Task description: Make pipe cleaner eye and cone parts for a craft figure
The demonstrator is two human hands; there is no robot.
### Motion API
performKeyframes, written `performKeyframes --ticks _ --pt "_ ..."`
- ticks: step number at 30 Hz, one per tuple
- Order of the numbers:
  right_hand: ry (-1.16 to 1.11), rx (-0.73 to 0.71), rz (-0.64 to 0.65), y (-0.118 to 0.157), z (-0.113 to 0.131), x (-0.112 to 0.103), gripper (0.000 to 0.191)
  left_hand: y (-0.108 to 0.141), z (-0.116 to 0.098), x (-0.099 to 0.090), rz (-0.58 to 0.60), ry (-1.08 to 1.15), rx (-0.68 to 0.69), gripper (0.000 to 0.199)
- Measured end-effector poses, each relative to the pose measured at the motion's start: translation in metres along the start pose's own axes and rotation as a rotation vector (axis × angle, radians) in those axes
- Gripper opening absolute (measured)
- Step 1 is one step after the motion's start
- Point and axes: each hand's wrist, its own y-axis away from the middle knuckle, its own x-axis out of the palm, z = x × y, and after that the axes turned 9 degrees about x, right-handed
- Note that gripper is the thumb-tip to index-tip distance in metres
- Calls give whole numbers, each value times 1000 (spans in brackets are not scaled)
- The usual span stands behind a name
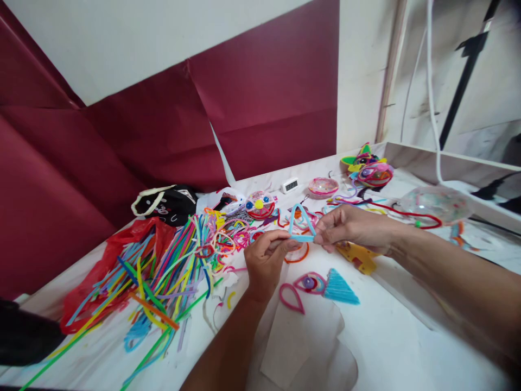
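A light blue pipe cleaner bent into a triangle is held up between my two hands, its point upward. My left hand pinches its lower left corner. At the lower right corner, the fingers of my right hand are closed on it. Below the hands on the table lie a pink teardrop loop, a pink eye shape with a purple centre, and a filled blue triangle. A yellow piece with holes rests under my right wrist.
Many coloured pipe cleaners spread over a red plastic bag on the left. Behind are a black pouch, a small white clock, clear bowls and a colourful decorated piece.
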Motion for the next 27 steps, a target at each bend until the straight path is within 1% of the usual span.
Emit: performKeyframes --ticks 5,7,10,12,15,23,27 --pt "10 -23 -27 -1 2 0 8 3 3 7 45 215 -204 25" --pt "37 -44 -30 -1 2 1 8 5 4 8 77 244 -273 26" --pt "84 -80 -22 -1 1 1 10 7 7 9 156 239 -358 23" --pt "90 -88 -13 -1 -1 1 11 8 9 8 193 239 -402 25" --pt "88 -80 -6 -2 -3 1 11 8 10 7 191 264 -436 28" --pt "95 -88 19 -4 -5 0 9 10 11 8 161 269 -438 28" --pt "137 -104 10 -1 -4 0 12 11 10 10 136 296 -454 28"
